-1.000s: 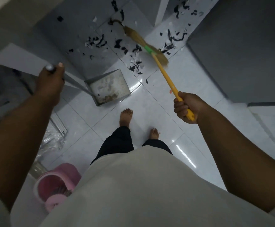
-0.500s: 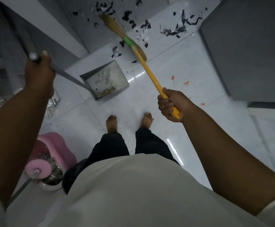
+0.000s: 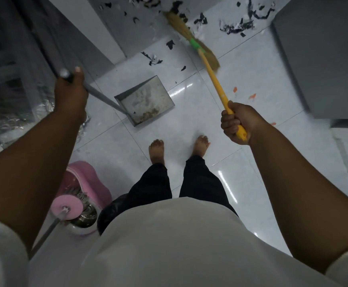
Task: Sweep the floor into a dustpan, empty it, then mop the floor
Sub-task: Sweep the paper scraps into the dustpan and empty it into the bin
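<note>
My right hand [image 3: 236, 123] grips the lower end of a yellow broom handle [image 3: 215, 83]. Its straw head [image 3: 186, 36] with a green band reaches into black and white scraps [image 3: 236, 27] scattered on the far floor. A few scraps [image 3: 153, 59] lie closer, just beyond the dustpan. My left hand [image 3: 70, 94] holds the top of the long grey handle of a metal dustpan [image 3: 146, 100]. The pan rests on the white tiles ahead of my bare feet, with a little brown dirt in its near corner.
A pink mop bucket [image 3: 79, 183] with a pink mop head and steel basket stands at my lower left, beside a black bag [image 3: 111, 214]. Plastic-wrapped furniture [image 3: 13, 96] fills the left side. A grey cabinet [image 3: 324, 54] blocks the right. Orange specks [image 3: 252, 96] dot the tiles.
The view has shifted back and left, so the mop bucket shows more. The broom head has swung across the scraps at the far floor. Both hands keep their holds.
</note>
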Demonstrator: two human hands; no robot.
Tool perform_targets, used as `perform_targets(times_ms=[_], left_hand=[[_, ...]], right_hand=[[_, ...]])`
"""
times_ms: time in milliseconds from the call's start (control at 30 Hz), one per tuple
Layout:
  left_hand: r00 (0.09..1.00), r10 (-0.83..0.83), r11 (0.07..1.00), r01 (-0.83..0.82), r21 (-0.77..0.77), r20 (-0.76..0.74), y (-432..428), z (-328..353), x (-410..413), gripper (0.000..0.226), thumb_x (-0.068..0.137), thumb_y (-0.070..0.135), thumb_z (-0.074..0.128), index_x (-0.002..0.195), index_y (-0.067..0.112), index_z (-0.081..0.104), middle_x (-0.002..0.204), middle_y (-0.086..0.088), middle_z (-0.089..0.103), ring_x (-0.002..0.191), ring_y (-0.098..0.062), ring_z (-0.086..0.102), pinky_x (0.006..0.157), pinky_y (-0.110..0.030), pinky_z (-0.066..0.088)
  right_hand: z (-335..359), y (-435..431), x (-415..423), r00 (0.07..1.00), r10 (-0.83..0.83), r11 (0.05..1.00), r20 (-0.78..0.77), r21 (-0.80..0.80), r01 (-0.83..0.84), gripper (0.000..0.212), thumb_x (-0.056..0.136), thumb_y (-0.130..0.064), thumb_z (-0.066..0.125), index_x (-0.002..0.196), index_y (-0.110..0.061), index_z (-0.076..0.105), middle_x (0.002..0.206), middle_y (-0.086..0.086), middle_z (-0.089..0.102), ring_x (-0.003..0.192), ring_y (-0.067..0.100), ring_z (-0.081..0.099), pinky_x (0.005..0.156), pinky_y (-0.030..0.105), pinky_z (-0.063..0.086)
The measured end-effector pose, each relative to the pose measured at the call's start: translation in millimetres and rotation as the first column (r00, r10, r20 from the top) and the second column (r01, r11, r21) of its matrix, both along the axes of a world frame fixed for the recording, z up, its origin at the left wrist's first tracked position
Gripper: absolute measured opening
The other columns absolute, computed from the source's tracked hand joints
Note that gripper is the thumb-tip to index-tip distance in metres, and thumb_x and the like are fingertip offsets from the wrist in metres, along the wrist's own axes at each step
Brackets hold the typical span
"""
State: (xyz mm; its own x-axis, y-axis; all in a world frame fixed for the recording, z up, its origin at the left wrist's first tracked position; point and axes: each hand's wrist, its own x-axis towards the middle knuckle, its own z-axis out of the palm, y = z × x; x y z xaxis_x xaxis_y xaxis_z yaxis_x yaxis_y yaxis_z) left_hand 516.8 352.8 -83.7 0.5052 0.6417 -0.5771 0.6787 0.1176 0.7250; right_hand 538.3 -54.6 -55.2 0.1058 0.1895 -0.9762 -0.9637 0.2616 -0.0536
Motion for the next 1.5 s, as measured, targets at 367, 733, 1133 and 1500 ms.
perform_targets(times_ms=[367, 733, 1133, 1500], left_hand=[[0.987, -0.156, 0.980, 0.160, 0.117, -0.047, -16.0, -33.3, 11.8, 0.018, 0.097, 0.045, 0.057, 0.094, 0.028, 0.052, 0.094, 0.013, 0.058, 0.087, -0.002, 0.057, 0.072, -0.015, 0.041], [0.984, -0.163, 0.984, 0.168, 0.066, -0.076, -18.9, -31.9, 16.5, 0.026, 0.097, 0.044, 0.057, 0.107, 0.020, 0.054, 0.107, 0.002, 0.059, 0.100, -0.013, 0.057, 0.091, -0.025, 0.047], [0.974, -0.204, 0.971, 0.214, 0.106, -0.095, -48.0, -40.7, 19.1, 0.022, 0.095, 0.047, 0.059, 0.102, 0.025, 0.056, 0.090, 0.012, 0.058, 0.089, -0.007, 0.057, 0.075, -0.021, 0.045], [0.990, -0.102, 0.993, 0.106, 0.041, -0.096, -47.8, -27.8, 5.8, 0.027, 0.093, 0.049, 0.059, 0.105, 0.025, 0.056, 0.109, 0.000, 0.061, 0.110, -0.021, 0.062, 0.101, -0.037, 0.052]], right_hand=[[-7.0, 71.6, -39.8, 0.997, 0.038, 0.990, -0.061, 0.135, -0.029, 0.043, 0.102, -0.043, 0.037, 0.069, -0.017, 0.041, 0.044, -0.006, 0.033, 0.030, 0.004, 0.028, 0.026, 0.014, 0.020], [47.8, 11.7, -59.1, 0.994, 0.103, 0.986, 0.028, 0.128, -0.106, 0.041, 0.100, -0.046, 0.041, 0.073, -0.015, 0.049, 0.049, -0.005, 0.035, 0.029, 0.004, 0.028, 0.027, 0.012, 0.022], [-0.3, 13.8, -63.7, 0.992, 0.027, 0.993, -0.127, 0.114, -0.013, 0.042, 0.103, -0.042, 0.035, 0.070, -0.017, 0.041, 0.044, -0.006, 0.031, 0.028, 0.004, 0.026, 0.025, 0.014, 0.019], [56.9, -17.9, -58.4, 0.984, 0.170, 0.977, -0.049, 0.138, -0.162, 0.042, 0.100, -0.046, 0.042, 0.073, -0.015, 0.048, 0.050, -0.004, 0.034, 0.029, 0.005, 0.027, 0.027, 0.012, 0.022]])
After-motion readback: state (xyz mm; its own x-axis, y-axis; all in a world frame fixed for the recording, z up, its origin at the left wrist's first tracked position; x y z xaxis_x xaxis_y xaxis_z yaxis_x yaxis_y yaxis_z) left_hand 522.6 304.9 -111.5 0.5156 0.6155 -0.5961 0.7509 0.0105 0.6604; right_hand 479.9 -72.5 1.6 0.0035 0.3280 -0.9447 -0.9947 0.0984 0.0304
